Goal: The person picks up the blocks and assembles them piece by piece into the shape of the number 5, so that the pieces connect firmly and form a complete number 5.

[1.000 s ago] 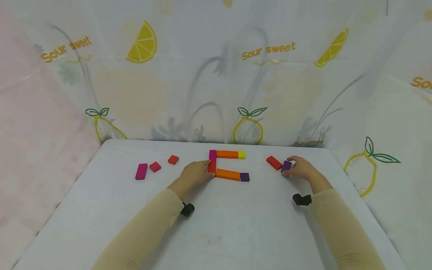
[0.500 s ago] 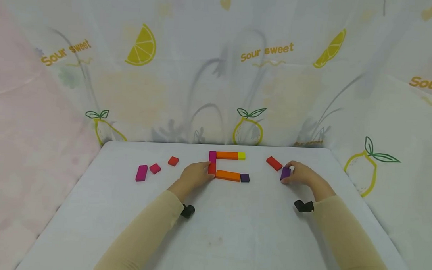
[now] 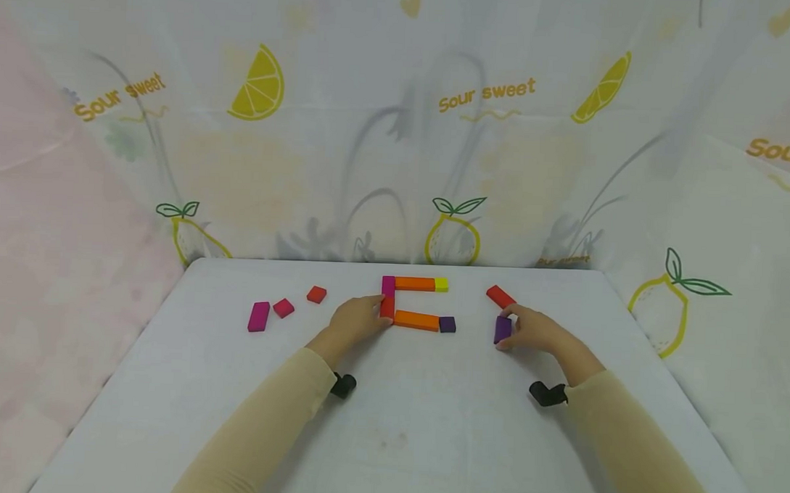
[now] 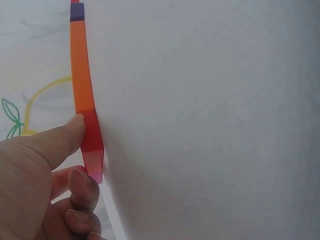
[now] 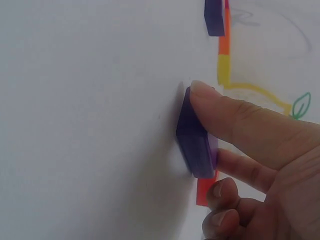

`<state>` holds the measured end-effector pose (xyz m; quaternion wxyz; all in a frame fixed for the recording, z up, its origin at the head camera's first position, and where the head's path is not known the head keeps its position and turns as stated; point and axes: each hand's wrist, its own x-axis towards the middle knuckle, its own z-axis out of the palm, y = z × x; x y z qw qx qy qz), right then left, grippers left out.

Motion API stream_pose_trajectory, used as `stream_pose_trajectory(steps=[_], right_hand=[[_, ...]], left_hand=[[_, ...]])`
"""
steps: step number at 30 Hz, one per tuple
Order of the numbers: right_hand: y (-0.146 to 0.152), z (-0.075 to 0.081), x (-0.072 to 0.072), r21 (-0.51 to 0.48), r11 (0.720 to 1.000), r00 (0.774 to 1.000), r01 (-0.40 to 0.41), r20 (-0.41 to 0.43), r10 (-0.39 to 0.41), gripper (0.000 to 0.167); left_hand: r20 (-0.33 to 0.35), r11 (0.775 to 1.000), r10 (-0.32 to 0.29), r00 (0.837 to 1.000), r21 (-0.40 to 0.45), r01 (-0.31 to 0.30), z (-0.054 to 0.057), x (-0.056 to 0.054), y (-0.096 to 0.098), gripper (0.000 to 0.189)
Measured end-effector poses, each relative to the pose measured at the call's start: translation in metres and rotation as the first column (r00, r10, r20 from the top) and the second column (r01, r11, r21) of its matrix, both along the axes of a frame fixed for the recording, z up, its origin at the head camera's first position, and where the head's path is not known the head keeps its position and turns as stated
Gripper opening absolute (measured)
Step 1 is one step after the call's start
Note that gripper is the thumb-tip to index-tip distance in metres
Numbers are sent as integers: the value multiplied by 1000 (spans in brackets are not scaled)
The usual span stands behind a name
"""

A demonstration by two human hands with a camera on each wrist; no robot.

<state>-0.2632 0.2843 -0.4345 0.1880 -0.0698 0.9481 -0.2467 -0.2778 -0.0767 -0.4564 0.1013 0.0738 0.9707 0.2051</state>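
My left hand pinches a red block by its two ends, thumb at the near end. That block joins a magenta block to form an upright side. From it run an upper orange block tipped by a yellow block, and a lower orange block tipped by a small dark purple block. Farther right, my right hand holds a purple block between thumb and fingers, low over the table. Just behind it lies a loose red block.
On the left of the white table lie a magenta block, a small pinkish-red block and a small red-orange block. A lemon-print cloth hangs behind the table's back edge.
My right hand has carried the purple block left and toward me, away from its spot beside the loose red block. My left hand stays on its red block.
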Motion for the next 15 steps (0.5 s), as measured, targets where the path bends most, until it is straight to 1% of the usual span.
stream_pose_trajectory(steps=[5, 11, 15], right_hand=[[-13, -1, 7, 17, 999, 999, -31, -11, 32, 68], [-28, -1, 13, 3, 997, 996, -83, -22, 83, 65], [-37, -1, 17, 10, 995, 995, -99, -16, 99, 64]], left_hand=[[5, 1000, 1, 1000, 4, -1, 2, 1, 0, 67], [17, 1000, 9, 1000, 5, -9, 3, 2, 0, 68], [13, 1000, 6, 1000, 1, -6, 3, 1, 0, 67]])
